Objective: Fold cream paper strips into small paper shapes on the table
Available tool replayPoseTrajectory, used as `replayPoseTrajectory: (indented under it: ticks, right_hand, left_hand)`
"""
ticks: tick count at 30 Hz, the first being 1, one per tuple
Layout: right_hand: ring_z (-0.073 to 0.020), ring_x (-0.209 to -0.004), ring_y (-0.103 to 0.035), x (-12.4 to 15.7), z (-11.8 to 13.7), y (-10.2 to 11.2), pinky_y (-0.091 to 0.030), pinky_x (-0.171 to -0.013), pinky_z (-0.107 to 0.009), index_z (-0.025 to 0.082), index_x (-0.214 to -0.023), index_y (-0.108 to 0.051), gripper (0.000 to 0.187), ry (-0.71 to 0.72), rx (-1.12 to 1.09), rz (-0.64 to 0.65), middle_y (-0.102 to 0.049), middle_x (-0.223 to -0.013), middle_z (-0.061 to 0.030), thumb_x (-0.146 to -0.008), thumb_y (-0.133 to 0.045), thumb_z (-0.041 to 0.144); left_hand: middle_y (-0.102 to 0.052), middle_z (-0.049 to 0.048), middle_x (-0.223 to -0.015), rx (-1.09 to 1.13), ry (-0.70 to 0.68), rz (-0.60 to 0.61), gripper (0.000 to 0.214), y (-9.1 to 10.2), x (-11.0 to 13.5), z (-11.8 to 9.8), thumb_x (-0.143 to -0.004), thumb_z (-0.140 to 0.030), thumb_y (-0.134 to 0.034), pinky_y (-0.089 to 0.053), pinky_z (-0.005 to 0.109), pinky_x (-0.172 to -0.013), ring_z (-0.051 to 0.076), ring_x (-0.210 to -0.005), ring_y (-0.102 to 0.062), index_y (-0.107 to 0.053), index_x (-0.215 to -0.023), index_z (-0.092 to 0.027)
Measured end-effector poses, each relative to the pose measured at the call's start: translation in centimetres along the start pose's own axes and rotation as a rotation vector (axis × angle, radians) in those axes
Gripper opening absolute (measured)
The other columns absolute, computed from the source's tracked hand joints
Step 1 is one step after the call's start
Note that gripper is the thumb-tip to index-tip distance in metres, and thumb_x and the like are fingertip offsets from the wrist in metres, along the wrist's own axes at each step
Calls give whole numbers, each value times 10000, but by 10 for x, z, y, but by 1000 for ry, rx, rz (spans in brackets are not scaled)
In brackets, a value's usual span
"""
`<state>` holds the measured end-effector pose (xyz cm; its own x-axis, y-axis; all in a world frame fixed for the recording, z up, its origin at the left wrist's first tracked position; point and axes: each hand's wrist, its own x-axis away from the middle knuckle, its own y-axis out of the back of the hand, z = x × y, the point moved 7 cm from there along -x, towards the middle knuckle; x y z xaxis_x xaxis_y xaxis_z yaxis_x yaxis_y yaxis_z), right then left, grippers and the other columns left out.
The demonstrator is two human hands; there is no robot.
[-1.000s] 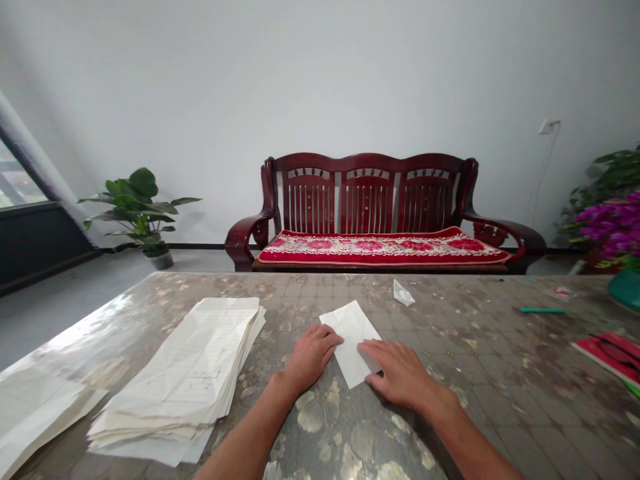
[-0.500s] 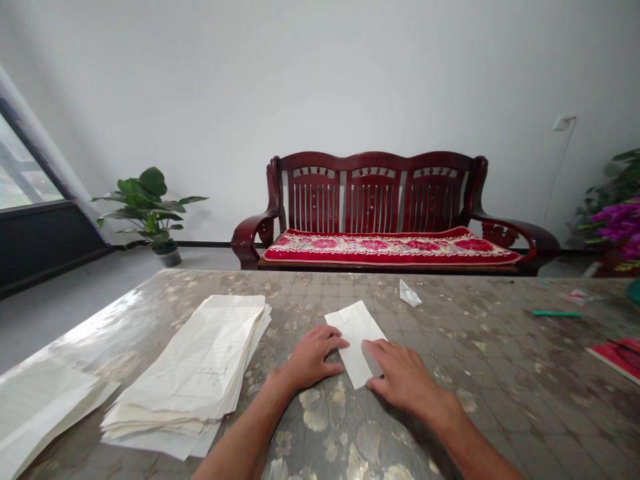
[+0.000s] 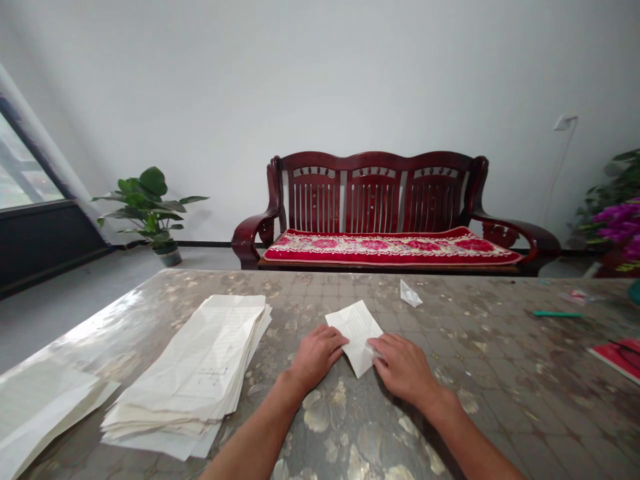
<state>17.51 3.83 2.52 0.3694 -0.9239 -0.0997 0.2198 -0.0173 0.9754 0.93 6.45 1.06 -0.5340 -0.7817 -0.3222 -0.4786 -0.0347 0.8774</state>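
Note:
A folded sheet of white paper lies on the patterned table between my hands, one corner pointing toward me. My left hand grips its left edge, thumb and fingers closed together there. On the opposite side, my right hand pinches the paper's right edge near the lower corner. The fingertips hide small parts of both edges. Beyond the sheet, toward the far table edge, sits a small folded paper boat.
To the left lies a stack of paper sheets, with more loose paper at the near left. A green pen and a red book with glasses on it are at the right. Behind the table stands a wooden bench.
The paper's near part has been folded in, so the sheet looks shorter. My left fingers have closed on its edge, and my right hand has shifted slightly right.

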Motion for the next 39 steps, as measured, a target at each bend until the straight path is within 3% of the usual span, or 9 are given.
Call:
replayPoseTrajectory:
  ticks: [4,6,11,16,20,28,39]
  right_hand:
    - [-252,-1183,-516,3,0,-3,-377,-990,-354,233,-1380,-506,697,104,-161,95,-580,-1338,-71,-688,-571,187]
    - [-254,-1239,-476,6,3,-5,-356,-1030,-360,229,-1420,-461,756,172,-203,110,-528,-1402,-76,-677,-597,212]
    - [-215,-1194,-514,7,1,-12,-364,-1017,-366,290,-1222,-644,431,180,-170,18,-605,-1308,-46,-834,-506,163]
    - [-194,-1099,-560,8,-8,-13,-398,-920,-319,286,-1061,-709,276,124,-187,-75,-666,-1180,-31,-942,-465,237]
    - [-195,-946,-580,7,-11,-7,-385,-835,-305,219,-915,-705,299,-23,-115,-141,-692,-980,-44,-981,-426,303]
    - [-174,-830,-586,-6,-7,-9,-314,-702,-278,213,-716,-634,332,-208,19,-179,-694,-822,-24,-968,-461,343]
    - [-177,-756,-613,-9,-17,-9,-301,-614,-275,233,-782,-641,217,-314,70,-157,-702,-799,-30,-913,-498,329]
  left_hand:
    - [-722,17,-1012,-17,21,-30,182,0,0,-3,-932,-257,-570,-480,311,-883,193,-963,-621,-730,-1018,-249]
    - [-728,16,-1021,-27,33,-41,179,-1,2,-3,-921,-248,-586,-486,318,-882,196,-963,-628,-735,-1020,-255]
    - [-738,23,-1038,4,54,-61,166,-6,6,2,-888,-205,-624,-491,319,-888,202,-975,-644,-753,-984,-246]
    - [-747,29,-967,68,92,-90,124,-3,6,7,-871,-195,-639,-476,291,-861,189,-937,-652,-757,-894,-225]
    - [-731,19,-877,95,142,-83,112,1,4,7,-862,-197,-638,-446,264,-830,175,-895,-637,-727,-796,-213]
    - [-690,20,-832,97,187,-38,134,-2,2,2,-845,-222,-644,-412,245,-785,168,-872,-605,-673,-719,-191]
    - [-629,15,-834,51,354,-21,170,-4,3,3,-858,-250,-623,-403,247,-716,160,-843,-598,-619,-703,-181]
